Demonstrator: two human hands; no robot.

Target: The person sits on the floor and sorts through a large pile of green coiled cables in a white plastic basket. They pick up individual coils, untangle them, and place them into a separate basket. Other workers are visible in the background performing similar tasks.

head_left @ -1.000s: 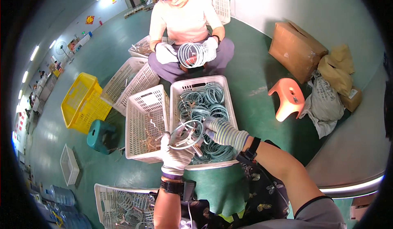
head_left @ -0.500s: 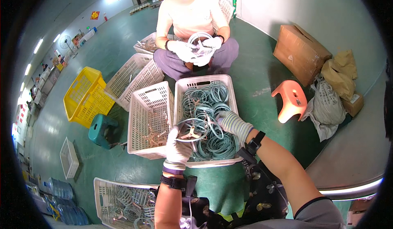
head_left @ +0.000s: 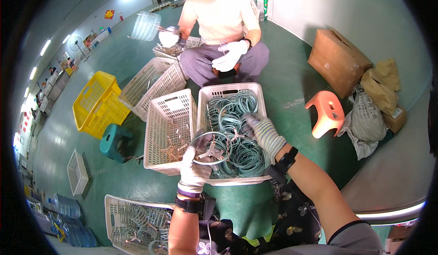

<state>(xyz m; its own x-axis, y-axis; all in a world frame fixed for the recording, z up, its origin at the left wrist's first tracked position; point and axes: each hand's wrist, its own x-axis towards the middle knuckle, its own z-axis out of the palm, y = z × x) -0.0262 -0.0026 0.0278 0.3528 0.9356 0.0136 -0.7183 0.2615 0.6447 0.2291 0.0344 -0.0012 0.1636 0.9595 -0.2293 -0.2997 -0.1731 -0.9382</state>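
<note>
My left hand [head_left: 195, 166], in a striped white work glove, is closed on a metal ring with a three-armed bracket [head_left: 213, 153] inside it. That ring is held over the near left corner of a white crate [head_left: 230, 181]. Many thin grey-green rings [head_left: 246, 157] lie heaped in the crate. My right hand [head_left: 265, 133], gloved too, reaches over the crate's right side, its dark fingertips apart at the heap. A small three-armed piece [head_left: 236, 135] lies near those fingertips; no hold on it can be made out.
A white crate [head_left: 168, 101] with copper-coloured pieces stands left of the ring crate. Another crate [head_left: 108, 218] of wire rings is at lower left. Opposite sits a co-worker [head_left: 223, 18], holding out a blurred bundle of rings [head_left: 146, 26]. An orange stool [head_left: 326, 109] stands right, a teal stool [head_left: 112, 141] left.
The ring in my left hand has turned to face upward more fully. My right hand has moved slightly up and right. The co-worker has swung the bundle of rings out to the left.
</note>
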